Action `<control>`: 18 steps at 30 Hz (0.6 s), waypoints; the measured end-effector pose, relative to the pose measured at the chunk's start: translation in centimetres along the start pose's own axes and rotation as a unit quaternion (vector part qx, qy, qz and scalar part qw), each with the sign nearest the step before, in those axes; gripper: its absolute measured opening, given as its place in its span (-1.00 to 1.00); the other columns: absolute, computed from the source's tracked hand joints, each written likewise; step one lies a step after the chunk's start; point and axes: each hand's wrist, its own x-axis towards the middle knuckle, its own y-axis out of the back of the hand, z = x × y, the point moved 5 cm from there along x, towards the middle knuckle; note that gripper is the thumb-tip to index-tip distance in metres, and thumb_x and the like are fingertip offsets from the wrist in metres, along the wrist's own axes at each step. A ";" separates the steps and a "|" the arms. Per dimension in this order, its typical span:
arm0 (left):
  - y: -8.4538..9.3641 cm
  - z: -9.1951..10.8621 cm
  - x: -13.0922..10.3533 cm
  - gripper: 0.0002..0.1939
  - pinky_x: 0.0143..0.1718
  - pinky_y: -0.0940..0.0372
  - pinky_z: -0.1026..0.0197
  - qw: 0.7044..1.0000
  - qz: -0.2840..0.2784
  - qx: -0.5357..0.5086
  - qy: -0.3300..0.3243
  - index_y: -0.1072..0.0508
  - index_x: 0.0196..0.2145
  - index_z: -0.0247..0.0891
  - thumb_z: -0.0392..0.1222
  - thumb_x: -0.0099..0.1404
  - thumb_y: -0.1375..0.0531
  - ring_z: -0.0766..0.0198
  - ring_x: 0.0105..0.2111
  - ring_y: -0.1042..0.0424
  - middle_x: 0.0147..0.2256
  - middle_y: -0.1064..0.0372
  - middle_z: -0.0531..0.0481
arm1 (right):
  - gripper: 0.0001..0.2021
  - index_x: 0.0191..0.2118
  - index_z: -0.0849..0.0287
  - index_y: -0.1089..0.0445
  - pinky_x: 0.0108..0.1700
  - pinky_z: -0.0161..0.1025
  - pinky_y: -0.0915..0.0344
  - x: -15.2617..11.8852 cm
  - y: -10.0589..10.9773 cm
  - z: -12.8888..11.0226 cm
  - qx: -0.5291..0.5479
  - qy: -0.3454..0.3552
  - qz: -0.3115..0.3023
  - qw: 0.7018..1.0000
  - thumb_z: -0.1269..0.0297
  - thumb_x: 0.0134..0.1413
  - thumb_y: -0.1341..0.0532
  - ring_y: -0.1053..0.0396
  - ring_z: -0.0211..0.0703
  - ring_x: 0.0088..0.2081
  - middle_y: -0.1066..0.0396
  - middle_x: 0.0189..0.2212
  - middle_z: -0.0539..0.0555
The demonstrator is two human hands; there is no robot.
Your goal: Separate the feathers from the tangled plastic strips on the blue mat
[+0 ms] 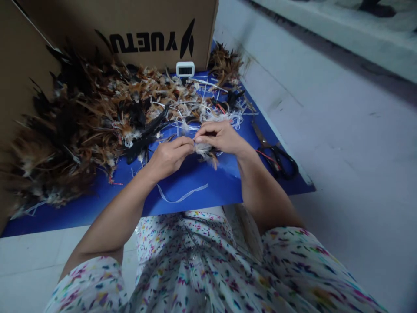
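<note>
Item: feather tuft [203, 150], one, small. I log it at the centre of my clock face, over the blue tabletop [224, 187]. Colouring: whitish, downy filaments through most of the body; a darker patch toward three o'clock; a brown-orange tip toward five o'clock. Condition: loose and wispy, its edges uneven. Pose: slanted, the narrow end pinched at ten o'clock, the free end fanning out toward four o'clock. Pinched end: mostly covered, so I cannot tell from my remote view whether anything binds it. Clearance: I cannot tell whether the lowest tips touch the blue tabletop.
</note>
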 end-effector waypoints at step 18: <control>0.6 -2.4 -0.6 -0.80 -0.21 -0.30 0.24 0.963 0.107 0.036 0.246 -0.43 -0.39 -0.25 -0.21 0.40 -0.11 0.28 -0.28 -0.42 -0.33 -0.46 -0.06 | -0.75 -0.40 0.19 -0.55 -0.30 -0.24 -0.26 -0.2 -2.8 0.3 0.045 -0.078 0.155 0.984 0.07 -0.02 -0.35 -0.30 -0.24 -0.41 -0.43 -0.49 0.01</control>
